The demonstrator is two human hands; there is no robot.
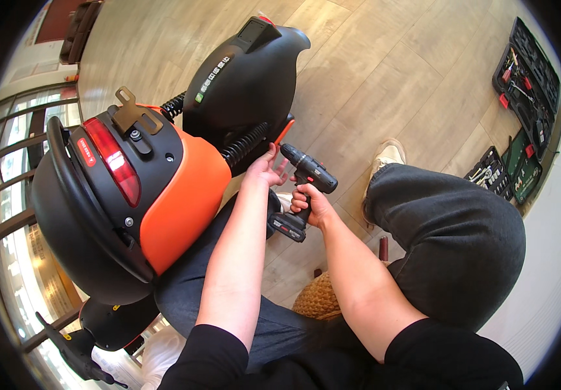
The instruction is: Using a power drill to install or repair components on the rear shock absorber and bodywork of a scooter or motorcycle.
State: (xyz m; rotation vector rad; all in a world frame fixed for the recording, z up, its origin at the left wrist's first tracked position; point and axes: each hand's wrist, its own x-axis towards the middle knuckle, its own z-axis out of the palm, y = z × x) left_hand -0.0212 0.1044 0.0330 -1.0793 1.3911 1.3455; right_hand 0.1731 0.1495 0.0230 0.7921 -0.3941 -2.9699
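A black cordless drill [317,175] is in my right hand [311,203], whose fingers wrap round its handle. The chuck points up and left, toward the scooter, and the battery hangs at the handle's lower end. Just left of the chuck is my left hand [266,170], open with its fingers apart, close to a narrow orange strip [285,132] by the wheel cover. Whether a fingertip touches that strip is hard to tell. The orange and black electric scooter [183,201] stands at my left, with a red tail light [111,162], a bronze-coloured metal bracket [134,114] and black coil springs [245,144].
The scooter's large black rear cover [248,84] rises ahead. To the far right, an open black tool case [529,91] lies along a white wall, near a socket set [490,174] and a green case [522,166]. A woven seat [318,298] shows between my legs.
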